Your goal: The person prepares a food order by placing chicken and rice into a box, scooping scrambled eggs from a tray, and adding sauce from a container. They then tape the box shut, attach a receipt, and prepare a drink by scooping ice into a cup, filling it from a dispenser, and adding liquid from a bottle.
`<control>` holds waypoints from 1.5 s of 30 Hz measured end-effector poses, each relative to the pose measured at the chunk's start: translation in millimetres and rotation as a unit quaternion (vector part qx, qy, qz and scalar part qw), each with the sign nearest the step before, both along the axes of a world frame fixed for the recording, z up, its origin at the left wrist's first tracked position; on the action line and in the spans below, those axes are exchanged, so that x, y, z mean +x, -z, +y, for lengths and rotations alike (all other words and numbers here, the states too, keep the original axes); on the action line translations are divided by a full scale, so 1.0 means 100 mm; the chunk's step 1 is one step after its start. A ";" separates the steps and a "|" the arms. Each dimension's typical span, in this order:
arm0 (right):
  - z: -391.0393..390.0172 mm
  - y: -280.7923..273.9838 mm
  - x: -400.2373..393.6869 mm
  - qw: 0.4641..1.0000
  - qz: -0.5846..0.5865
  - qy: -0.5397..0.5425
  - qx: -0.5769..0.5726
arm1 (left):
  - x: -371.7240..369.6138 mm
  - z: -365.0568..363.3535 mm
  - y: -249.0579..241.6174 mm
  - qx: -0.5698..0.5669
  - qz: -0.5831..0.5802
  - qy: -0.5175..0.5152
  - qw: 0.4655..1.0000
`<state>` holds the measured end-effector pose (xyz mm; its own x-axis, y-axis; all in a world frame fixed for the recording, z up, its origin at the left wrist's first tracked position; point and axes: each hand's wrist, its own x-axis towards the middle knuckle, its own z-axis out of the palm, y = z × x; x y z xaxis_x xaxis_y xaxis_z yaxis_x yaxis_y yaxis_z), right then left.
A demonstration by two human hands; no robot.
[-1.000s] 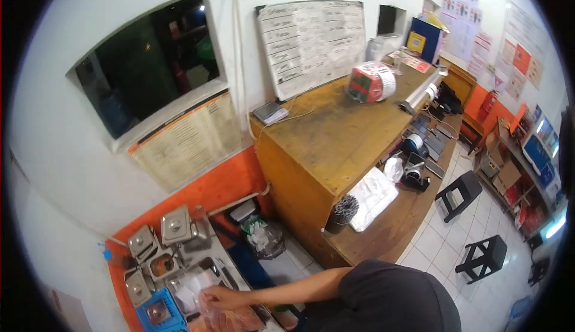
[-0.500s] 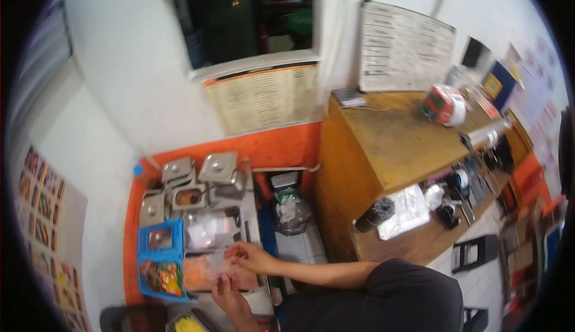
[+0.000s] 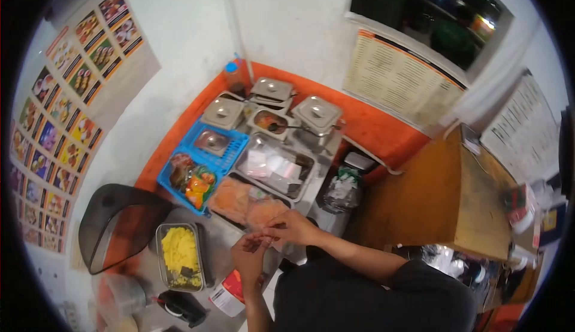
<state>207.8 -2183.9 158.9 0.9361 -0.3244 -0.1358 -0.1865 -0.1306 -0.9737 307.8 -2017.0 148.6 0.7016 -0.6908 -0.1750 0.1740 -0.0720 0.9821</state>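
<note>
My left hand (image 3: 250, 253) and my right hand (image 3: 291, 227) meet at the near edge of a tray, fingertips pinched together. Whatever lies between the fingers is too small and blurred to make out. Just beyond them are clear plastic bags of an orange food (image 3: 230, 200), packed in the tray. Behind that tray a steel pan (image 3: 308, 185) holds pale, pinkish packets (image 3: 272, 165). A blue plastic basket (image 3: 232, 159) to the left contains bags with orange and dark contents (image 3: 199, 188). Below my left hand lies a red and white packet (image 3: 229, 293).
A container of yellow crumbly food (image 3: 179, 251) sits at the left, near a dark mesh cover (image 3: 114, 227). Lidded steel pans (image 3: 317, 113) line the back by the orange wall band. A lined bin (image 3: 342, 189) and wooden counter (image 3: 413, 194) stand at the right.
My view has swung left and down, bringing the yellow food and mesh cover into sight. Both hands stay close together, now at the tray's near edge rather than over the orange bags.
</note>
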 end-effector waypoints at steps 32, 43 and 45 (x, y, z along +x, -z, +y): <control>-2.81 0.24 0.63 0.999 0.016 0.017 0.043 | 0.71 -2.48 0.14 0.007 -0.304 0.073 0.950; -3.62 1.03 1.27 0.890 0.151 -0.052 -0.426 | 1.11 -2.40 0.51 0.024 -0.211 -0.013 0.977; -3.62 0.90 1.48 0.849 0.189 -0.064 -0.490 | 1.17 -2.42 0.54 0.016 -0.177 -0.030 0.984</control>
